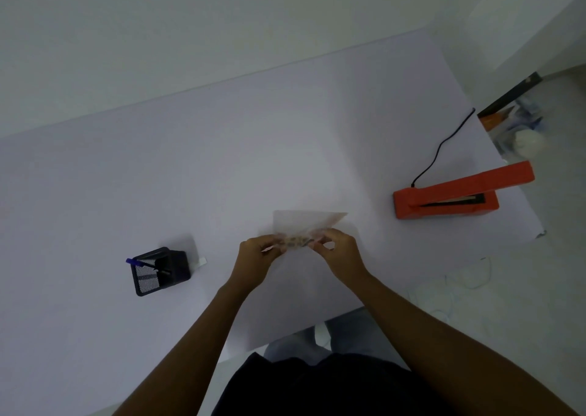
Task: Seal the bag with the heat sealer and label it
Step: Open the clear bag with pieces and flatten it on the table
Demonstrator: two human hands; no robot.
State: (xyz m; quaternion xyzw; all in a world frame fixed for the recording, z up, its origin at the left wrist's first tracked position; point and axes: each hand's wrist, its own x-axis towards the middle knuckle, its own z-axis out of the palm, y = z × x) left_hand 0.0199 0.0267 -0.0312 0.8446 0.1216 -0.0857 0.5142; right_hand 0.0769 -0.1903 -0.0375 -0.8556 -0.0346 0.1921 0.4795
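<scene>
Bag (pixel 306 225) pinched at its near edge by both hands, left (pixel 258 257), right (pixel 337 250), orange heat sealer (pixel 450 198) well apart

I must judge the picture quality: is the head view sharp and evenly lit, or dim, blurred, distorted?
Head view: dim, soft overall; the bag between left hand and right hand is blurred; table edges bend from the wide-angle lens; heat sealer clearer.

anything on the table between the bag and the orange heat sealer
No, the head view shows only bare white table between the clear plastic bag and the orange heat sealer.
</scene>
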